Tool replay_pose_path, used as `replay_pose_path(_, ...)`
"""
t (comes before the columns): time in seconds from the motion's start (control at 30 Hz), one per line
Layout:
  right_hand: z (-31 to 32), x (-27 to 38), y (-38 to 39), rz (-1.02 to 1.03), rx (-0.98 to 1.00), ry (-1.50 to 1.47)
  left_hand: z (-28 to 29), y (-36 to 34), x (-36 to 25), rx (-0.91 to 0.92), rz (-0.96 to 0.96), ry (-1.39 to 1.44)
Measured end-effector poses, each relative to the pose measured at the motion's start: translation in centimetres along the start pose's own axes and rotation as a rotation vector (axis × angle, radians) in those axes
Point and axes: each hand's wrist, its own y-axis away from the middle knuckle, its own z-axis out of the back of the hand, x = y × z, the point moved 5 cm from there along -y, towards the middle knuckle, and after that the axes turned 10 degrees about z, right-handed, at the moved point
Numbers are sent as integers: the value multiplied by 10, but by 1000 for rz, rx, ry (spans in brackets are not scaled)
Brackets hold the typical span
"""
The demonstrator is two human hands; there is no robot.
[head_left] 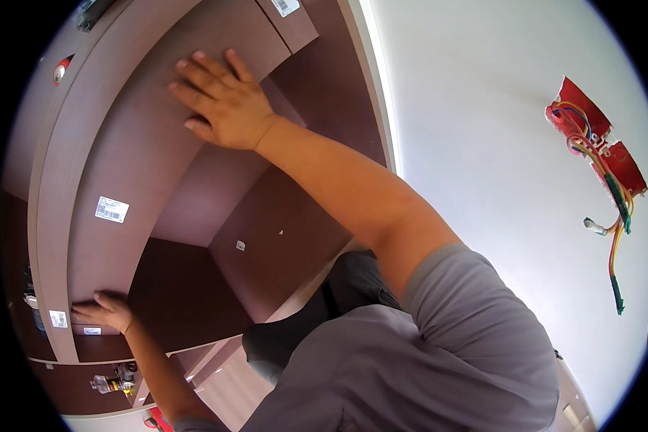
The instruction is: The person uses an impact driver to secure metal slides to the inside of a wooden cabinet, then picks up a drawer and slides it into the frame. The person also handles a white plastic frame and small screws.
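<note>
A long mauve-brown panel [147,108] with a white label [111,209] runs along the cabinet's left side. My right hand [223,104] lies flat against its upper part, fingers spread. Farther down, my left hand [104,313] rests at the panel's lower end with its fingers stretched out. A smaller label [91,331] sits just below that hand. Neither hand grasps anything.
Dark compartments of the cabinet [266,223] open beside the panel. On the white wall [468,108] at right, red junction boxes [579,108] hold loose coloured wires [615,209]. A clear bottle-like item [108,384] and other small things stand on a lower shelf.
</note>
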Motion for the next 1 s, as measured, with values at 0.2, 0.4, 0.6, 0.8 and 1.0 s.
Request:
replay_pose_path(0.2, 24, -42, 33, -169, 24, 33, -7, 30, 54, 30, 239, -19)
replay_pose_path(0.4, -2, -44, 45, -171, 66, -25, -1, 32, 102, -91, 152, -117)
replay_pose_path(0.6, 11, -32, 43, -32, 63, 84, 1, 41, 128, 133, 299, -217)
replay_pose_path(0.8, 45, -32, 66, -122, 78, -61, 5, 66, 18, 217, 480, 65)
replay_pose_path(1.0, 22, 23, 91, -842, 145, -855, 43, 161, 19, 548, 593, 197)
